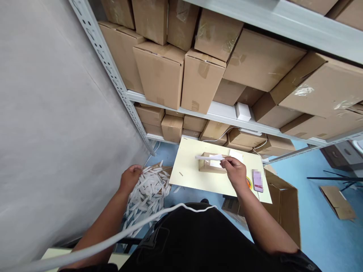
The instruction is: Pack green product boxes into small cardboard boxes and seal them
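Between the thumb and fingers of my right hand (pixel 235 172) is a thin white paper strip (pixel 210 157), held above a small brown cardboard box (pixel 205 166). The box lies on a pale yellow table (pixel 187 162), with a white label on its top partly hidden by the strip. My left hand (pixel 131 178) is off the table's left side, at the edge of a heap of white paper strips (pixel 153 185) low down near the floor. Its fingers are curled together, and I cannot make out anything in them.
A phone (pixel 257 180) and an orange-yellow tape roll (pixel 249 183) lie at the table's right. White paper (pixel 236 155) is behind the box. Shelves (pixel 210 113) full of cartons stand ahead. An open carton (pixel 286 204) is at right. A white cable (pixel 136 223) crosses before me.
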Motion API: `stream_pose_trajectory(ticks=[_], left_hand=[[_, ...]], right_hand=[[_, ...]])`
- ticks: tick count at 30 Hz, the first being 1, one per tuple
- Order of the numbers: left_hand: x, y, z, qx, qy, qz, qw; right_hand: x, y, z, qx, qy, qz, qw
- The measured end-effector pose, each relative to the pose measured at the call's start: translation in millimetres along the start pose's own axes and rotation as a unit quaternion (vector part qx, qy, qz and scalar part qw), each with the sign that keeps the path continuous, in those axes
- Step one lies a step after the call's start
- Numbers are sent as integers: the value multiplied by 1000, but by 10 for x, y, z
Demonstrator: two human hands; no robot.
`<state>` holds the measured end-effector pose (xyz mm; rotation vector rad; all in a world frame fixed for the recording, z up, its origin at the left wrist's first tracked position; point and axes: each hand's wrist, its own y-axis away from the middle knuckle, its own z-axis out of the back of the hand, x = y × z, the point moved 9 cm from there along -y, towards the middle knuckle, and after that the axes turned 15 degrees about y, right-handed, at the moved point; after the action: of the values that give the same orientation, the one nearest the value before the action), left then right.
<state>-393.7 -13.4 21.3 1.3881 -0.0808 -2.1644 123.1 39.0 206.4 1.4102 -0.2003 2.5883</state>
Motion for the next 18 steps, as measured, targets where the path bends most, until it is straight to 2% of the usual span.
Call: stream_pose_trajectory(ticks=[1,3,5,7,9,11,13,15,18], left_hand=[[-206,81,-210,18,97,7,995],[-696,316,-795,118,218,15,969],[-1158,604,-1423,224,267,37,936],[-1526,852,-1993,305,294,64,903],[-1762,982,-2439,339,315,92,882],[-1912,990,-2733,332,326,95,880],[-2004,933,-2886,306,311,72,897],[-2084,874,-2945,279,259,28,924],[-2257,832,-2981,243,107,-84,961]], right_hand=[[-37,-25,38,-4,-4,-3,1000],[-138,-89,99,-7,-17,-14,1000],[-264,-177,136,-2,-33,-24,999],[-406,-286,154,10,-45,-26,999],[-576,-400,153,30,-57,-29,997],[-777,-502,145,54,-65,-37,996],[-987,-581,142,74,-69,-45,994],[-1184,-639,137,92,-71,-49,992],[-1447,-706,131,106,-49,-57,992]])
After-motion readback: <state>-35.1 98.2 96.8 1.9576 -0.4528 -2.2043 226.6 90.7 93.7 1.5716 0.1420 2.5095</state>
